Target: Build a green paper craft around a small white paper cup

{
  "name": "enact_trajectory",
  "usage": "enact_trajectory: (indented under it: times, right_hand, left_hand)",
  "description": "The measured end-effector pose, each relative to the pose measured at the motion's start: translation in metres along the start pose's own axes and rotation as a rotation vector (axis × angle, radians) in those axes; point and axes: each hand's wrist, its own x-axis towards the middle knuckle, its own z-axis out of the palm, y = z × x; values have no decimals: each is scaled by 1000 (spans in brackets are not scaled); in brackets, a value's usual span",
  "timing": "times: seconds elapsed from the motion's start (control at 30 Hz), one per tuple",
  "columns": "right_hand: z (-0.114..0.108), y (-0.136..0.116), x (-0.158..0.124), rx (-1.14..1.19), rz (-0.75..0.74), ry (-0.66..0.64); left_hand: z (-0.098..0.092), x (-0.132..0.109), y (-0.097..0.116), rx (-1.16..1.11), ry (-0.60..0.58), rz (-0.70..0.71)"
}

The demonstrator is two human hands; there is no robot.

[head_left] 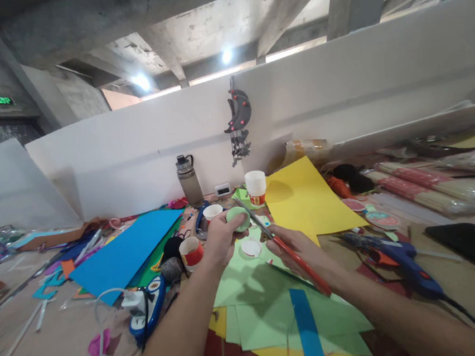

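A round light-green piece [238,219] sits pinched between the thumb and fingers of my left hand [222,236]. My right hand [291,244] grips what look like scissors [299,262], with a long red handle and grey metal blades. The blades point up and left, their tip close beside the green piece; whether they touch it I cannot tell. Below the hands lie overlapping sheets of light-green paper [255,316], with a small white round thing [251,248] on them. A blue strip [306,328] crosses the front sheets.
White paper cups [255,183] stand stacked behind my hands, and a red-and-white cup [191,252] is left. Blue [130,244] and yellow sheets [307,199] flank them. A blue glue gun [406,268] lies right, a power strip [149,307] left. A bottle [189,180] stands behind.
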Motion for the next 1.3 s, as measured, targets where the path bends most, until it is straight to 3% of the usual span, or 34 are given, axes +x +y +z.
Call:
enact_trajectory:
  times: [0.27, 1.07, 1.3]
  right_hand:
    - [-1, -2, 0, 34, 8, -21]
    - [1, -4, -1, 56, 44, -21]
    - [1, -4, -1, 59, 44, -29]
  left_hand:
    - [-2, 3, 0, -20, 70, 17]
    - [-2, 2, 0, 4, 59, 19]
    - [-4, 2, 0, 16, -2, 36]
